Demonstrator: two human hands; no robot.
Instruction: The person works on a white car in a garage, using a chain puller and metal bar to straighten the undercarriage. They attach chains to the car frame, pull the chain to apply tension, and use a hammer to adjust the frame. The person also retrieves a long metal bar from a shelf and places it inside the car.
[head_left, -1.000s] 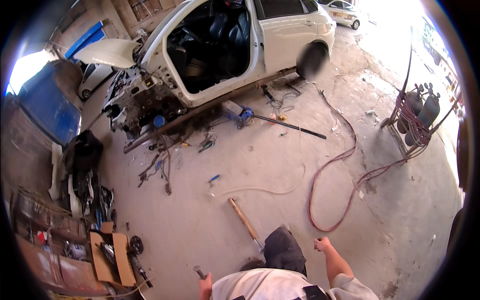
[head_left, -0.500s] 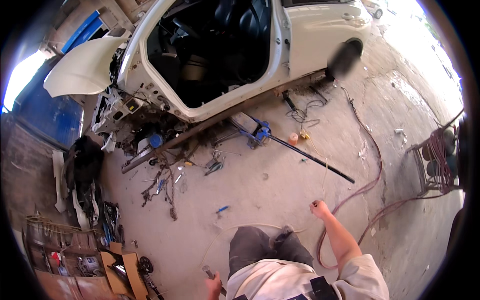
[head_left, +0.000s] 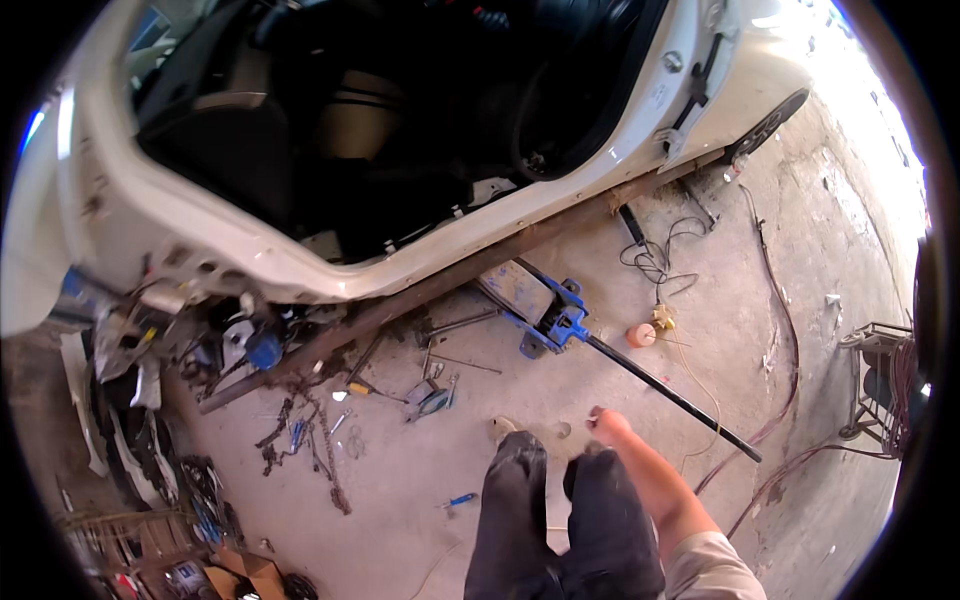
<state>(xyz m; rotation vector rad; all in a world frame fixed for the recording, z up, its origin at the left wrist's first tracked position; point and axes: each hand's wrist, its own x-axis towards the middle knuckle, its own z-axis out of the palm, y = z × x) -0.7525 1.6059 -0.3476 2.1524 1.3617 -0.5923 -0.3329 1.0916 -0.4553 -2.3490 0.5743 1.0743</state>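
My right hand [head_left: 608, 428] is held out in front of my legs, its fingers curled closed. Whatever they hold, if anything, is too small to make out. It is nearest to the black handle [head_left: 668, 392] of a blue floor jack [head_left: 552, 320], which stands partly beneath the sill of a white car [head_left: 370, 280]. My left hand is outside the picture. The car's doorway gapes without a door, and its interior is dark. Along the sill runs a long rusty beam [head_left: 470, 262].
Hand tools [head_left: 432, 400] and a rusty chain [head_left: 328, 460] lie on the concrete floor at left. A blue-handled tool [head_left: 460, 500] is near my feet. Black cable [head_left: 655, 265], an orange container [head_left: 641, 335] and red hoses [head_left: 790, 350] lie right, near a metal cart [head_left: 862, 385].
I have stepped closer to the car, which now fills more of the view. My left hand, earlier around a grey cylindrical tool, has gone out of sight. My right hand remains closed.
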